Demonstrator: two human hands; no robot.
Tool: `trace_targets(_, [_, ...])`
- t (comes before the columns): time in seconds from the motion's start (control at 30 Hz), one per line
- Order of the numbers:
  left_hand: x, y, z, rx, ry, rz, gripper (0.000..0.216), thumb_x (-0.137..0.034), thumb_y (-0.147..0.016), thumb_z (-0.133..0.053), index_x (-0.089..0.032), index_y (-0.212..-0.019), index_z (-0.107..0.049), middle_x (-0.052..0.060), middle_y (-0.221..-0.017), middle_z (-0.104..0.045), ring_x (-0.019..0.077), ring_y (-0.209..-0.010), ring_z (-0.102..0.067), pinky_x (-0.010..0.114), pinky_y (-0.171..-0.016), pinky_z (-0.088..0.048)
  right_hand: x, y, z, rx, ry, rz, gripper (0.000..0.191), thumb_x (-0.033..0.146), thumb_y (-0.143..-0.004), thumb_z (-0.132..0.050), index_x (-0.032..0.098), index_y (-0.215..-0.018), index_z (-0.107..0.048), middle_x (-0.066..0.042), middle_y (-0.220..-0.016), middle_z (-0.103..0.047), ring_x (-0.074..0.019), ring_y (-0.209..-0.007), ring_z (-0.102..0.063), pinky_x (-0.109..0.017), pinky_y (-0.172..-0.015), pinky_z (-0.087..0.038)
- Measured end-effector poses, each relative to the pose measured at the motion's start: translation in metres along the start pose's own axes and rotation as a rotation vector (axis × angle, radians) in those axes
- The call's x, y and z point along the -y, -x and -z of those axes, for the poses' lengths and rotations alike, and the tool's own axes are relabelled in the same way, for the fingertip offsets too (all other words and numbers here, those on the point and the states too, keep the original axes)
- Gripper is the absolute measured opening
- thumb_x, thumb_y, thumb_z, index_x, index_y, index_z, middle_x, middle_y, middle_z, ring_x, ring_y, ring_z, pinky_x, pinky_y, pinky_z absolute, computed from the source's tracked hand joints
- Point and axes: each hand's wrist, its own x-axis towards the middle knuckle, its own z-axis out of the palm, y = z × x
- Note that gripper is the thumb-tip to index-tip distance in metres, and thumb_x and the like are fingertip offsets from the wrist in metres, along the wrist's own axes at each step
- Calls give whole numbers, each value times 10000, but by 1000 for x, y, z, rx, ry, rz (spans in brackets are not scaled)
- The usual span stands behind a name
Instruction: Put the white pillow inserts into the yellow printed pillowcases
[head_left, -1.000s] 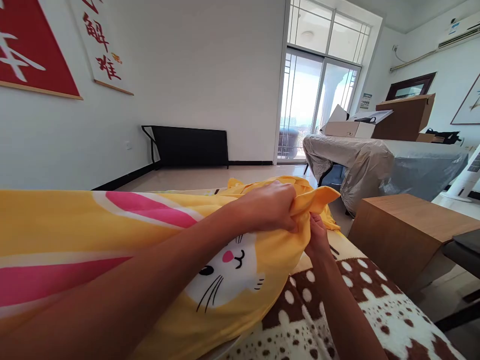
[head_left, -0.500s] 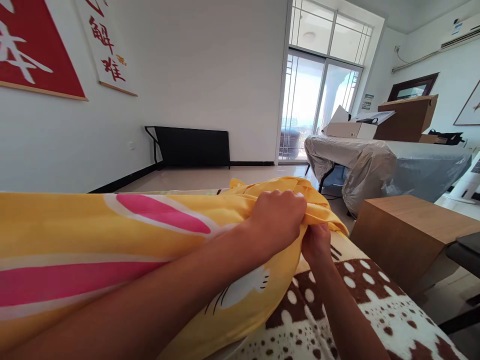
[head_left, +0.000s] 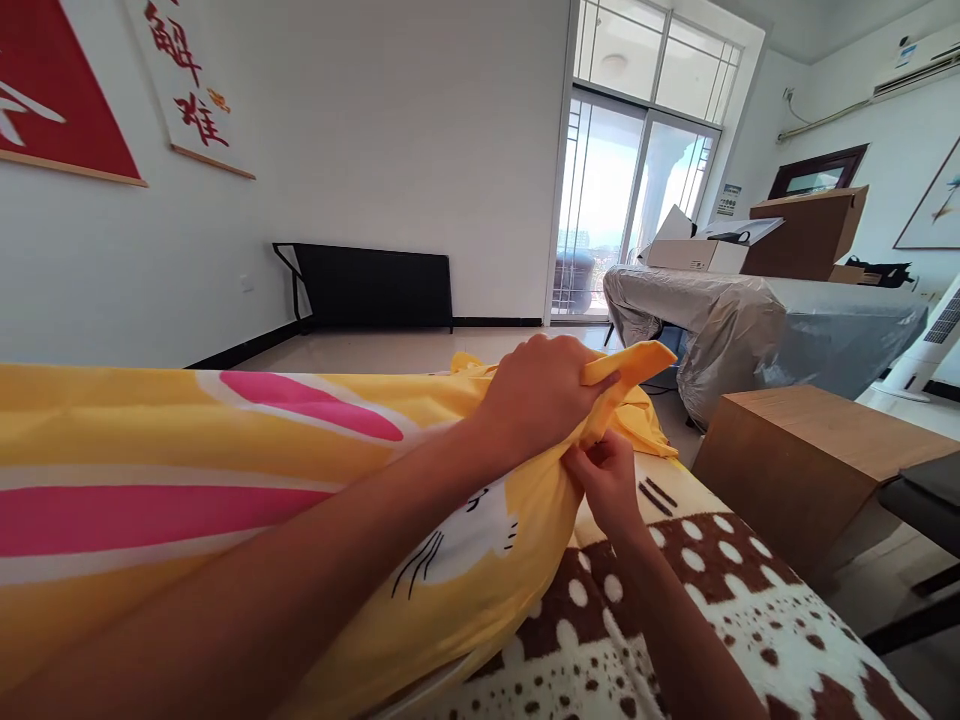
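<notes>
A yellow pillowcase (head_left: pixel 450 620) with a rabbit print, pink ears and black whiskers, lies bulging across the front and left. My left hand (head_left: pixel 536 395) is closed around its gathered far right end, and a folded strip of the cloth sticks out past the thumb. Just below and to the right, my right hand (head_left: pixel 607 480) pinches the same cloth with bent fingers. What lies inside the bunched folds is hidden. Under the pillowcase spreads a brown and cream spotted blanket (head_left: pixel 720 590).
Right of the blanket stands a wooden box-like cabinet (head_left: pixel 817 440), with a black seat (head_left: pixel 922 490) beside it. Behind is a plastic-covered table (head_left: pixel 697 300) bearing cardboard boxes (head_left: pixel 806 235). A black folded panel (head_left: pixel 375 288) leans at the far wall.
My left hand has risen slightly, lifting a strip of yellow cloth. My right hand has moved left and up, its pinching fingers now showing. The view has shifted a little.
</notes>
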Motion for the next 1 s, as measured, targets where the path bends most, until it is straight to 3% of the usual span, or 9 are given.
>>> trace_targets(0.2, [-21, -6, 6, -26, -207, -92, 299, -402, -849, -449, -168, -726, -587, 27, -565, -476, 143, -573, -440, 298, -556, -258, -4, 3, -4, -166, -46, 96, 240, 406, -738, -688, 199, -731, -568, 24, -631, -580, -112, -567, -498, -223, -509, -423])
trace_targets(0.3, [-21, -14, 3, 16, -141, -72, 314, -402, -886, -399, -172, -806, -597, 46, -624, -522, 159, -613, -483, 297, -561, -290, -10, 0, -3, -86, -113, 24, 230, 402, -700, -718, 207, -750, -605, 16, -646, -609, -138, -592, -542, -246, -533, -452])
trace_targets(0.43, [-21, -20, 2, 33, -104, -92, 425, -500, -916, -314, -185, -946, -598, 62, -773, -597, 166, -684, -531, 288, -601, -345, -11, -6, 6, 19, -161, -61, 239, 422, -663, -744, 213, -736, -654, -2, -631, -640, -192, -625, -601, -294, -553, -488])
trace_targets(0.53, [-20, -15, 10, -30, -277, -111, 598, -655, -830, -396, -207, -1216, -485, 61, -824, -616, 202, -770, -571, 289, -679, -374, -7, -9, 13, -55, -170, 25, 221, 426, -692, -734, 218, -722, -667, 2, -658, -656, -179, -627, -603, -285, -559, -488])
trace_targets(0.6, [-13, -6, 19, -6, -396, -62, 789, -752, -740, -430, -198, -1301, -405, 66, -796, -615, 229, -768, -584, 291, -684, -376, -5, -9, 13, -120, -173, 82, 202, 408, -708, -733, 219, -720, -662, 4, -688, -663, -167, -642, -601, -278, -584, -494])
trace_targets(0.7, [8, 16, 34, 89, -518, 68, 799, -784, -740, -324, -167, -1220, -486, 83, -746, -612, 245, -721, -591, 293, -645, -370, -4, -8, 7, -167, -203, 85, 191, 387, -727, -724, 219, -774, -645, -1, -742, -670, -164, -693, -607, -288, -661, -515])
trace_targets(0.87, [45, 55, 54, -17, -665, 114, 676, -727, -768, -309, -176, -1056, -573, 111, -959, -641, 282, -823, -602, 302, -618, -366, -4, -5, -7, -200, -209, 10, 288, 455, -771, -662, 190, -873, -612, -22, -819, -678, -160, -702, -605, -284, -641, -511])
trace_targets(1.0, [58, 70, 59, 249, -534, 223, 635, -762, -748, -319, -202, -854, -601, 69, -725, -634, 246, -668, -582, 293, -548, -332, -7, -2, -10, -245, -114, 75, 327, 488, -818, -591, 179, -927, -592, -47, -875, -671, -176, -774, -602, -285, -661, -502])
